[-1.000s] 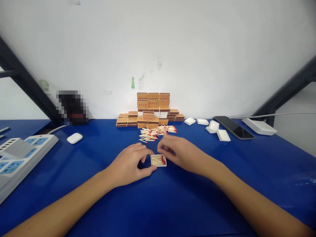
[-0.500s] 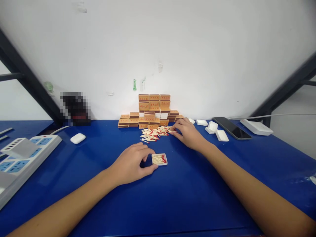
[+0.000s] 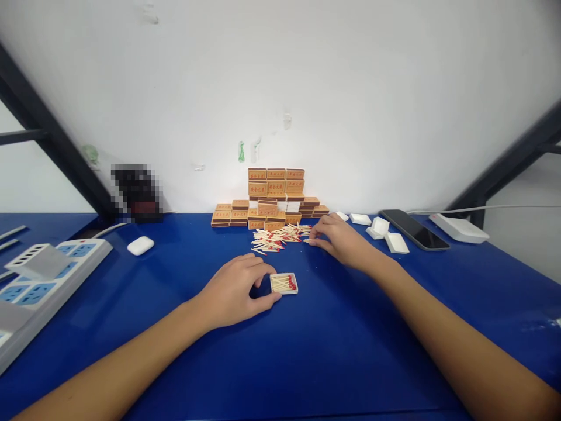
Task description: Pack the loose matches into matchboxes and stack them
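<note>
- L hand (image 3: 236, 293): thumb + index closed on L end of small white rectangular card tray (image 3: 287, 293), frame ctr; prob. bracing it vs. sliding.
- Tray part-filled w/ red-tipped wooden matches (image 3: 283, 283), heads all to R, likely so they lie flat.
- R hand (image 3: 338, 238): fingertips drawn tog. at R edge of loose red-tipped match pile (image 3: 272, 238), upper ctr. Pale stick at tips; held or just touched, can't tell from here.
- Pile sits betw. tray + stacked orange-brown cardboard matchboxes (image 3: 276, 187), prob. for easy reach.
- Hidden: L hand's other fingers; dark obj. (image 3: 138, 193), upper L, pixelated; white power strip (image 3: 94, 257) cut off at L edge.
</note>
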A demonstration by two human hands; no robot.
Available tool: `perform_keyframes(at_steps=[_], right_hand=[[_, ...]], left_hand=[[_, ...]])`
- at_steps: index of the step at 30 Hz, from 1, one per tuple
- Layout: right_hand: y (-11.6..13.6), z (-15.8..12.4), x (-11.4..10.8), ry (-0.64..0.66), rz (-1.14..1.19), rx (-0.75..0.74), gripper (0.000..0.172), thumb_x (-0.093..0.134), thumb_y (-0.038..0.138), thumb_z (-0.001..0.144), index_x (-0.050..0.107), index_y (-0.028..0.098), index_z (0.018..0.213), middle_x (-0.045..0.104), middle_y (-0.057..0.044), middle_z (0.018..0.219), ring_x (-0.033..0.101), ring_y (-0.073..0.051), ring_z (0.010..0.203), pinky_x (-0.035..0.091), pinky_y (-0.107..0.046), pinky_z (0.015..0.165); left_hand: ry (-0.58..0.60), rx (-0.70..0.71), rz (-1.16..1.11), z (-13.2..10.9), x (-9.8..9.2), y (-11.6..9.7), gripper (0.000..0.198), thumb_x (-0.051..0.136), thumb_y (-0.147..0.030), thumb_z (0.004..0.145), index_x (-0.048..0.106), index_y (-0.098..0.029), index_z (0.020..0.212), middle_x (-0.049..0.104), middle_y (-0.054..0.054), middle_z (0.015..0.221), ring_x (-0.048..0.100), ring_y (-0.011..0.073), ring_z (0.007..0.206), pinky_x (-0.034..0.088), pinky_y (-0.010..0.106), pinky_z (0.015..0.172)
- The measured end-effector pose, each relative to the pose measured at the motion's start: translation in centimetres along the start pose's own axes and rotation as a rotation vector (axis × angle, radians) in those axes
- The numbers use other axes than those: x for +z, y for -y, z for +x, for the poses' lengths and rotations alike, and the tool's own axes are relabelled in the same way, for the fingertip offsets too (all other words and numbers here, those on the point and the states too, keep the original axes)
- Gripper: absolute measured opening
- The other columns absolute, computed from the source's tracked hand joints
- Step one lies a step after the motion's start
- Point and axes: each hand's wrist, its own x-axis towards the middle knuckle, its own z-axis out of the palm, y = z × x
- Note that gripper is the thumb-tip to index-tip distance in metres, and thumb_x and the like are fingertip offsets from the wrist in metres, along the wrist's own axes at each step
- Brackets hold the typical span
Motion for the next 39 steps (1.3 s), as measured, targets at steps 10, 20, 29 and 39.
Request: perform_keyframes(at_steps=[10, 20, 29, 39], right_hand=[[0.4, -0.1, -0.8, -0.006, 0.031, 0.028, 0.015, 0.061, 0.025, 0.096, 0.065, 0.02, 0.082, 0.065, -0.012, 0.093, 0.055, -0.03, 0.095, 0.046, -0.044, 0.087], [8.4, -0.8, -2.5, 0.061, 0.629, 0.081, 0.022, 0.06, 0.042, 0.101, 0.066, 0.023, 0.092, 0.066, -0.003, 0.098, 0.058, -0.021, 0.093, 0.046, -0.035, 0.084], [10.7, -1.8, -0.3, 0.122, 0.5, -0.024, 0.013, 0.063, 0.029, 0.101, 0.066, 0.023, 0.09, 0.062, -0.006, 0.108, 0.053, -0.023, 0.111, 0.043, -0.043, 0.103], [11.1, -1.7, -0.4, 0.101, 0.475, -0.047, 0.013, 0.067, 0.027, 0.099, 0.066, 0.022, 0.087, 0.065, -0.005, 0.102, 0.056, -0.023, 0.105, 0.045, -0.042, 0.099]], left_hand=[[0.004, 0.0, 0.001, 0.0, 0.1, 0.2, 0.025, 0.071, -0.038, 0.093, 0.071, -0.022, 0.112, 0.06, -0.001, 0.079, 0.057, 0.0193, 0.081, 0.045, 0.034, 0.075], [-0.025, 0.002, -0.007, -0.1, 0.1, 0.2, 0.022, 0.074, -0.039, 0.091, 0.07, -0.021, 0.104, 0.059, -0.001, 0.077, 0.056, 0.0188, 0.079, 0.044, 0.033, 0.073], [-0.019, 0.0, -0.009, 0.0, 0.1, 0.4, 0.019, 0.074, -0.038, 0.09, 0.069, -0.021, 0.098, 0.06, -0.001, 0.078, 0.056, 0.0184, 0.078, 0.043, 0.032, 0.072], [-0.029, 0.002, -0.007, 0.0, 0.2, 0.4, 0.019, 0.071, -0.038, 0.093, 0.07, -0.022, 0.103, 0.06, -0.001, 0.077, 0.058, 0.0187, 0.078, 0.045, 0.033, 0.072]])
